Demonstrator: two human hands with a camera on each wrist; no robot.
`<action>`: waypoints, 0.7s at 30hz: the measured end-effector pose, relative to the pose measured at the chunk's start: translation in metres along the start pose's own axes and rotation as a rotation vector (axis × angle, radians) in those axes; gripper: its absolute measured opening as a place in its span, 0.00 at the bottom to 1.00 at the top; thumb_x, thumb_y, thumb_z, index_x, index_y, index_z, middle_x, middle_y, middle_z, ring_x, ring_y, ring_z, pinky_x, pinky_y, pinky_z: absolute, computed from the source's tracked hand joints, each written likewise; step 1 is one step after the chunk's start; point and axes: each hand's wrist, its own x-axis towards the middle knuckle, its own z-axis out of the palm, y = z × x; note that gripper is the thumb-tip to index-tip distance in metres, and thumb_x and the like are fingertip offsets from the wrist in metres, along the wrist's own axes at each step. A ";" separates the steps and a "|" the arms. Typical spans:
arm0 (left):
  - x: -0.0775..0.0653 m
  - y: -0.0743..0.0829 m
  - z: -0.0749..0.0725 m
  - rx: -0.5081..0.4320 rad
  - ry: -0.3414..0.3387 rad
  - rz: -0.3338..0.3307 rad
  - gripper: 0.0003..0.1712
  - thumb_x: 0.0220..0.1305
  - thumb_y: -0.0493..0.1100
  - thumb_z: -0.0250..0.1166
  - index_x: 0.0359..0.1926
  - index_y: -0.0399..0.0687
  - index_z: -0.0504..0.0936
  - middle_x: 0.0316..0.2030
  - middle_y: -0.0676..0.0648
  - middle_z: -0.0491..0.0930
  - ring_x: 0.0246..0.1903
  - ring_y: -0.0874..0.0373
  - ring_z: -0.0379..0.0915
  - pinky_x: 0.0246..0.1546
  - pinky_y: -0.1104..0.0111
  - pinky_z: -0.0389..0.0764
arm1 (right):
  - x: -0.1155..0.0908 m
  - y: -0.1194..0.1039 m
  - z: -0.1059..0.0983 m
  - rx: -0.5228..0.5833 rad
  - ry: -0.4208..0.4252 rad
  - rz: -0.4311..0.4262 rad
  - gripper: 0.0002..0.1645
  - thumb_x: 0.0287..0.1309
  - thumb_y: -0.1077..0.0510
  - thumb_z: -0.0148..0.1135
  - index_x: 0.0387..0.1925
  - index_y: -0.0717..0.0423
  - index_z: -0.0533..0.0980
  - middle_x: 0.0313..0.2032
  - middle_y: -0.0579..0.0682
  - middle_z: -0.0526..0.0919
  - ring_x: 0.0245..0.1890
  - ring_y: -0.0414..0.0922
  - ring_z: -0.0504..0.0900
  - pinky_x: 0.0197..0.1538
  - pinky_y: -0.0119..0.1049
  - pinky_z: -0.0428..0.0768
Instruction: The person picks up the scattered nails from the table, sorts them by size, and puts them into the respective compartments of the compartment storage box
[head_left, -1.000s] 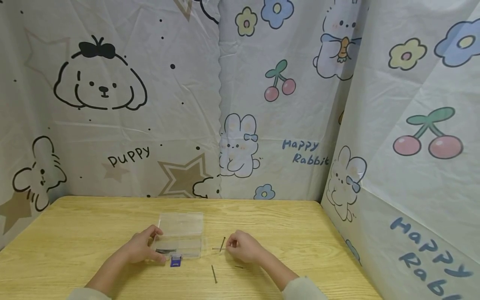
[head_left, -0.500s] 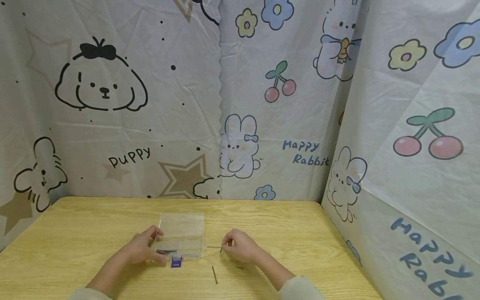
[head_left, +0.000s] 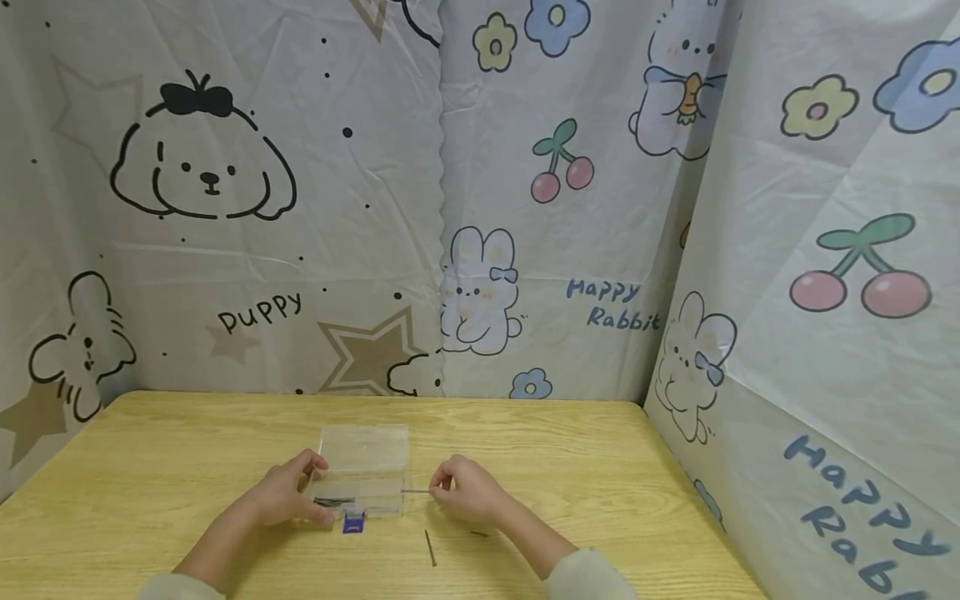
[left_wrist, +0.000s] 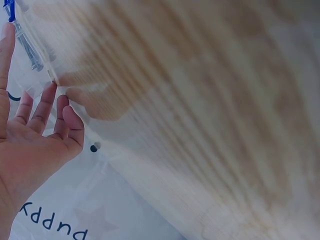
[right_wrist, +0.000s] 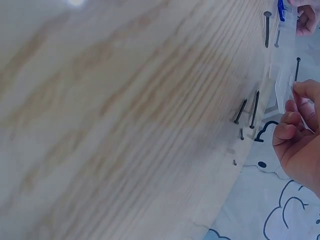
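Observation:
A clear plastic box (head_left: 365, 450) with its lid raised lies on the table, a blue latch (head_left: 353, 522) at its front. Dark nails (head_left: 333, 502) lie in its front left part. My left hand (head_left: 281, 496) holds the box's left end, thumb at the front and fingers toward the back. On the other side, my right hand (head_left: 468, 492) pinches a nail (head_left: 416, 491) between thumb and fingertips. This nail points left, its far end right at the box's right wall. It also shows as a dark nail (right_wrist: 298, 68) above the fingers in the right wrist view.
Loose nails (head_left: 430, 547) lie on the wooden table (head_left: 187, 442) in front of the right hand. The right wrist view shows several more, from a long nail (right_wrist: 267, 30) to a tiny one (right_wrist: 234, 162). A printed cloth (head_left: 337, 250) hangs behind and along the right side.
My right hand has moved left toward the box, with the pinched nail now level and pointing at the box's right wall. My left hand stays where it was on the box.

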 end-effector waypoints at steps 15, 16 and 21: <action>0.000 0.001 -0.001 0.016 0.011 0.006 0.47 0.35 0.55 0.78 0.53 0.40 0.66 0.53 0.34 0.71 0.55 0.30 0.63 0.51 0.42 0.69 | 0.007 -0.015 0.012 0.052 0.001 0.034 0.05 0.59 0.57 0.60 0.31 0.52 0.80 0.29 0.40 0.72 0.28 0.32 0.66 0.32 0.25 0.68; -0.001 0.001 0.000 0.014 0.010 0.004 0.47 0.34 0.55 0.78 0.53 0.41 0.66 0.53 0.34 0.71 0.55 0.30 0.63 0.52 0.42 0.69 | 0.007 -0.015 0.012 0.054 -0.002 0.036 0.05 0.60 0.57 0.59 0.31 0.52 0.80 0.29 0.40 0.72 0.28 0.32 0.66 0.32 0.25 0.68; -0.001 0.002 0.000 0.009 0.004 0.001 0.46 0.35 0.54 0.78 0.53 0.40 0.66 0.53 0.34 0.71 0.54 0.30 0.63 0.51 0.42 0.69 | 0.011 -0.017 0.016 0.037 -0.005 0.022 0.05 0.59 0.57 0.59 0.31 0.52 0.80 0.28 0.39 0.72 0.28 0.31 0.66 0.33 0.24 0.69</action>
